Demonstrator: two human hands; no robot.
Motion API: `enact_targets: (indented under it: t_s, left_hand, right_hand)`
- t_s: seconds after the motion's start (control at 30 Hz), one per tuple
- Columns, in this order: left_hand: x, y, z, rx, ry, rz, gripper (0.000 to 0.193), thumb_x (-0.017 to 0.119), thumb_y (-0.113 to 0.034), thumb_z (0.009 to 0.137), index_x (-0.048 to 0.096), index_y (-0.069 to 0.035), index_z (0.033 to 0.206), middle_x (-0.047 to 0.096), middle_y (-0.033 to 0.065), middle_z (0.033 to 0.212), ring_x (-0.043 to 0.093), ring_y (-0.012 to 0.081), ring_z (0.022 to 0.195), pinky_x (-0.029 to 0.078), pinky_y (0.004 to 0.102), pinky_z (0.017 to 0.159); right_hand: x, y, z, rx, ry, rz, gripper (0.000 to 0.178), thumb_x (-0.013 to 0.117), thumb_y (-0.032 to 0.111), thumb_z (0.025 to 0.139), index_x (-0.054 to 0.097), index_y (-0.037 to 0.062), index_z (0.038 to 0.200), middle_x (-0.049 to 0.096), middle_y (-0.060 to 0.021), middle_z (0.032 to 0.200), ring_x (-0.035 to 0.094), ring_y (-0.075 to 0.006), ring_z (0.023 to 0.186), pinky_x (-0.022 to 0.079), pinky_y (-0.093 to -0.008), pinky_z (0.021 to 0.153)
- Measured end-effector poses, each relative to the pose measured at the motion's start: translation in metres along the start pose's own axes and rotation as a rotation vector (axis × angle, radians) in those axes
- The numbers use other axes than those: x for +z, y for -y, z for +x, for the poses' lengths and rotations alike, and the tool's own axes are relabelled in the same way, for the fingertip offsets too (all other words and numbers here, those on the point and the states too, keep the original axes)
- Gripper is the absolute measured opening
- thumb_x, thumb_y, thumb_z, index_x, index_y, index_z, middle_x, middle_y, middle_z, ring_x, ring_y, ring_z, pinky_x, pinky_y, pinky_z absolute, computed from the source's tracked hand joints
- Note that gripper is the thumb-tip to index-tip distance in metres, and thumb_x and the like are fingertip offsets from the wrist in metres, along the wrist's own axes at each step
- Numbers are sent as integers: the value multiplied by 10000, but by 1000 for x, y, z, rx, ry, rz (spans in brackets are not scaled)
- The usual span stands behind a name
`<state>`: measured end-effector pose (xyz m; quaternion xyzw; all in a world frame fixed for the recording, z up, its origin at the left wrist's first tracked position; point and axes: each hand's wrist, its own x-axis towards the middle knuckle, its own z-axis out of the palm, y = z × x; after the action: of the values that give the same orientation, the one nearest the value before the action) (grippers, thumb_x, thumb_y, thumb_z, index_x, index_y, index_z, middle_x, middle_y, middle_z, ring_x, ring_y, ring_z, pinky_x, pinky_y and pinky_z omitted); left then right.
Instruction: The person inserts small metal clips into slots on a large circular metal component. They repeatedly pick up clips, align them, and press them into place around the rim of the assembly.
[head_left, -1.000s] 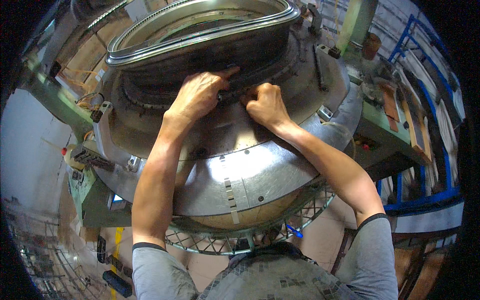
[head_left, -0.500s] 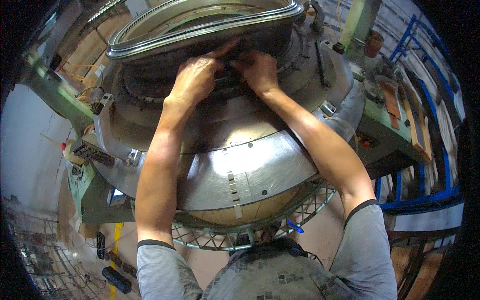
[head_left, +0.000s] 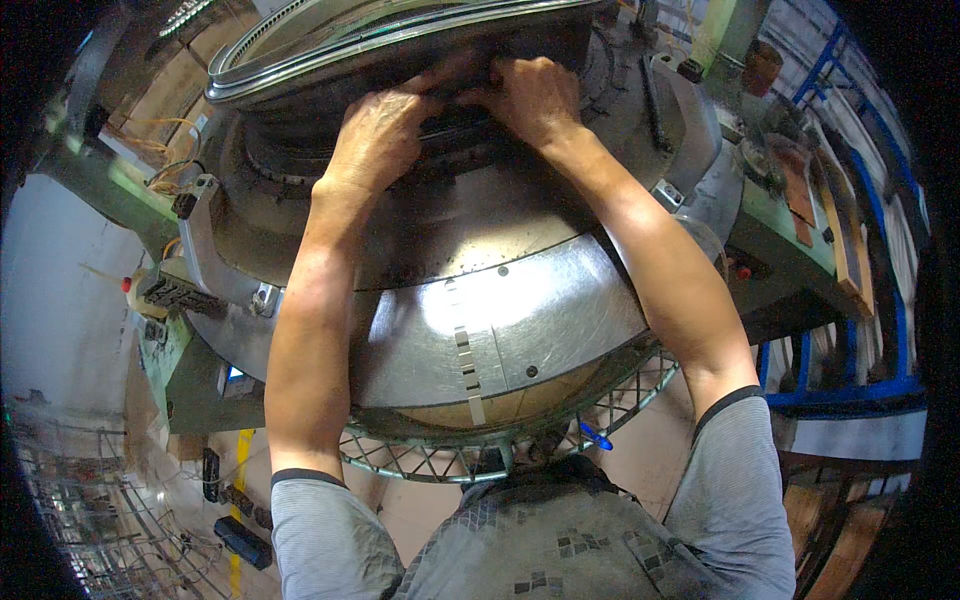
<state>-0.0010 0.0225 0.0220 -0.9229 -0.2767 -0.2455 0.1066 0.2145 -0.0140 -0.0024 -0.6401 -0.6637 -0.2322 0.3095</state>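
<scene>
At the dark drum, top middle, just under a shiny rim: reaches with left hand, one finger out, and right hand, curled, close beside it. Cannot tell if gripping anything in the shadow. Nearer, lower down, has a smooth silver plate; off right, a blue metal rack.

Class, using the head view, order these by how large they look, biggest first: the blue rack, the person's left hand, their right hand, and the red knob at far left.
1. Blue rack
2. Left hand and right hand: too alike to rank
3. Red knob
</scene>
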Motion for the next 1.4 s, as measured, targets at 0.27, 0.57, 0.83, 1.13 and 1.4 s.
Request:
enact_targets:
  t_s: [0.27, 0.57, 0.83, 1.13, 1.4]
  left_hand:
    - [-9, -6, -3, 14, 27, 10, 385, 532, 61, 782, 754, -108, 1047, 685, 128, 1197, 692, 361, 990, 561, 476, 892]
    - [-12, -11, -4, 32, -38, -81, 416, 498, 100, 781, 754, -87, 1051, 511, -36, 1493, 680, 337, 1059, 554, 438, 939]
    - [-14, -10, -4, 37, -24, -5, 376, 551, 95, 767, 754, -80, 1031, 611, 53, 1376, 679, 355, 1044, 573, 433, 895]
    - [-1, -40, 5, -49, -510, -837, 252, 751, 89, 773, 747, -22, 999, 737, 115, 1140, 738, 231, 993, 603, 327, 876]
    - [0, -75, 20, -405, -413, -1647, 135, 776, 17, 847, 736, 24, 976, 747, 115, 940, 747, 203, 857, 630, 319, 800]
  right_hand:
    - [21, -7, -7, 186, 303, 1128, 384, 694, 417, 898, 748, 50, 998, 739, -166, 907, 724, -302, 853, 593, -431, 761]
    - [26, -6, 2, 619, 354, 1742, 224, 563, 62, 963, 665, 18, 1158, 705, -106, 1088, 677, -221, 961, 565, -339, 842]
    - [33, -8, -7, 625, 371, 1651, 252, 557, 118, 955, 704, 42, 1146, 723, -91, 1097, 687, -215, 970, 558, -364, 885]
    - [-24, -28, -20, 99, 593, 1417, 281, 713, 183, 910, 732, 0, 1123, 745, -77, 1032, 685, -158, 885, 556, -306, 828]
    - [-39, -31, -26, -65, 322, 950, 192, 798, 150, 754, 798, 55, 921, 758, -95, 782, 668, -98, 698, 560, -308, 693]
